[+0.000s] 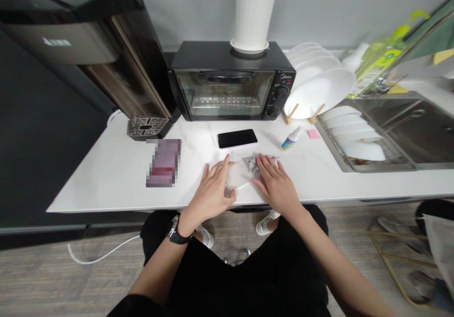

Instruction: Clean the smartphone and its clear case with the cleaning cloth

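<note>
Clear packet (237, 174) lies near the front edge of a white counter (106, 180)

The packet is flat on the counter, in the middle of the scene, between the person's two hands. The left hand (212, 187) is at its left end, loosely open, thumb well apart from the fingers. The right hand (276, 180) lies over the crumpled right end, palm down, its fingers nearly straight and close together; whether it pinches anything underneath cannot be told. A watch (175, 234) with a black strap circles the left wrist.

Just beyond the packet is a phone (237, 138) with a dark screen. To its right stand a small spray bottle (291, 139) and, just beside that, a pink note (313, 134). Well to the left lies a purple item (165, 163), blurred out. At the far side, a black toaster oven (232, 57) carries a white container (254, 16). A drinks machine (88, 42) stands left of the oven; white plates (321, 92) lean in a rack on its right, near the sink (434, 135).
</note>
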Available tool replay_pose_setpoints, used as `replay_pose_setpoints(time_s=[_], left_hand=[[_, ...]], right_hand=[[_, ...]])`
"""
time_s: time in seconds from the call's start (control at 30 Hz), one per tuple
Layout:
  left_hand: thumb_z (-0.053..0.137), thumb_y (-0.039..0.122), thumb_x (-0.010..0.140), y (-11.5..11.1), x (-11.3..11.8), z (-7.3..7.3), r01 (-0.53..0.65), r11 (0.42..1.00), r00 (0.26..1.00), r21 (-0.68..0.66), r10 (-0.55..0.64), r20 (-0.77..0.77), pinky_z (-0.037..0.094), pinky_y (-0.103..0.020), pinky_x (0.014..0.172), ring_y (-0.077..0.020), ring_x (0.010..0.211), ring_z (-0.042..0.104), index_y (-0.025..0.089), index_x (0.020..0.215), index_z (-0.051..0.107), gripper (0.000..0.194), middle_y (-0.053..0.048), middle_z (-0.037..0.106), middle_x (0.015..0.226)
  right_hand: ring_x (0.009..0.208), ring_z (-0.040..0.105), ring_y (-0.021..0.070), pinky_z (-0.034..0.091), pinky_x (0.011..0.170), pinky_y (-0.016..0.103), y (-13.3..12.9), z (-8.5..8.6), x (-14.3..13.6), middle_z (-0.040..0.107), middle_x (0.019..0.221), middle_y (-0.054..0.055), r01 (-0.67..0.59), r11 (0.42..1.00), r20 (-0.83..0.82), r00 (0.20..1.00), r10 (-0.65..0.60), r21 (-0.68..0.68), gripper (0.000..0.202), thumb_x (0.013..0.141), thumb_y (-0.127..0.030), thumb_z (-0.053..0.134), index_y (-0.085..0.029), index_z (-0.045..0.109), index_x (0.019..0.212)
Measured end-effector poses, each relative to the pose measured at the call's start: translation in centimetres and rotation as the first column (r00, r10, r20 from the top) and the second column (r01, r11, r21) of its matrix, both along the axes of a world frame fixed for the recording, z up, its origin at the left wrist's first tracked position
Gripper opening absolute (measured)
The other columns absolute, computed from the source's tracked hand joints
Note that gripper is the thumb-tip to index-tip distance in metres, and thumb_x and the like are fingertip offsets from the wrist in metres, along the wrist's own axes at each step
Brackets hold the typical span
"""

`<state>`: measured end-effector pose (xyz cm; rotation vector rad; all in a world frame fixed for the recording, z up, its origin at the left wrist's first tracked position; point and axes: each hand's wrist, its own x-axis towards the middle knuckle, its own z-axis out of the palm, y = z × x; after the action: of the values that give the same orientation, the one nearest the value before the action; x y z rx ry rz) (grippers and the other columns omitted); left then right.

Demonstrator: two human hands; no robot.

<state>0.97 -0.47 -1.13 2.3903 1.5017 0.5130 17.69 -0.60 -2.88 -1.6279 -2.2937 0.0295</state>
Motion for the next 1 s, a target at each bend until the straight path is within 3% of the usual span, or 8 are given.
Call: replay_pose_setpoints(time_s=[0.23,0.4,0.5,0.73,0.87,1.0], left_hand=[[0.044,0.024,0.063,0.1,0.4,-1.0,-0.051,0.999,0.999,0.01,0.051,-0.009,0.011,-0.037,0.095,-0.0173,0.11,0.024,0.015,0.12,-0.004,0.075,-0.006,0.03,0.119],[0.041,0.017,0.062,0.2,0.5,-1.4,-0.089,0.995,0.996,0.04,0.089,-0.009,0.012,-0.035,0.095,-0.0173,0.107,0.029,0.018,0.12,-0.002,0.072,-0.003,0.034,0.116],[0.043,0.021,0.064,0.2,0.5,-1.5,-0.088,0.995,0.996,0.042,0.087,0.019,0.013,-0.034,0.096,-0.0167,0.106,0.031,0.015,0.119,-0.008,0.075,-0.003,0.036,0.115],[0.047,0.025,0.065,0.4,0.4,-1.1,-0.081,0.996,0.994,0.023,0.079,0.069,0.015,-0.034,0.096,-0.0167,0.104,0.034,0.021,0.119,-0.006,0.076,0.0,0.037,0.115],[0.048,0.024,0.064,0.4,0.4,-0.8,-0.064,0.998,0.995,-0.016,0.065,0.07,0.013,-0.038,0.095,-0.0168,0.106,0.032,0.021,0.119,-0.008,0.078,0.0,0.036,0.116],[0.045,0.021,0.065,0.4,0.5,-0.7,-0.069,0.997,0.996,-0.02,0.07,0.055,0.013,-0.036,0.095,-0.0142,0.107,0.03,0.02,0.118,-0.01,0.077,0.0,0.036,0.116]], right_hand=[[0.113,0.007,0.0102,0.013,0.097,0.028,-0.6,0.5,-3.8,0.017,0.124,-0.002,-0.139,0.989,-0.004,0.99,0.139,-0.055,0.042,0.077,-0.029,0.023,-0.018,0.02,0.117],[0.113,0.007,0.0101,0.013,0.097,0.028,-1.7,1.0,-4.1,0.02,0.123,-0.003,-0.172,0.982,-0.015,0.985,0.171,-0.077,0.043,0.076,-0.033,0.024,-0.018,0.022,0.116],[0.113,0.011,0.0095,0.016,0.096,0.027,-2.3,0.9,-3.1,0.023,0.121,-0.003,-0.204,0.974,-0.017,0.979,0.204,-0.1,0.043,0.076,-0.035,0.025,-0.02,0.024,0.116],[0.112,0.014,0.0155,0.021,0.093,0.038,-1.2,0.2,0.5,0.026,0.12,-0.001,-0.027,0.999,-0.062,0.998,0.024,-0.036,0.042,0.076,-0.033,0.029,-0.023,0.023,0.116],[0.113,0.008,0.0202,0.015,0.093,0.043,0.4,-0.4,-0.6,0.019,0.123,0.003,0.078,0.997,-0.107,0.991,-0.076,0.015,0.051,0.073,-0.039,0.032,-0.018,0.019,0.117],[0.113,0.005,0.0226,0.012,0.093,0.042,0.7,-0.6,-3.0,0.014,0.124,0.009,0.072,0.997,-0.145,0.987,-0.07,0.009,0.058,0.071,-0.041,0.035,-0.009,0.019,0.117]])
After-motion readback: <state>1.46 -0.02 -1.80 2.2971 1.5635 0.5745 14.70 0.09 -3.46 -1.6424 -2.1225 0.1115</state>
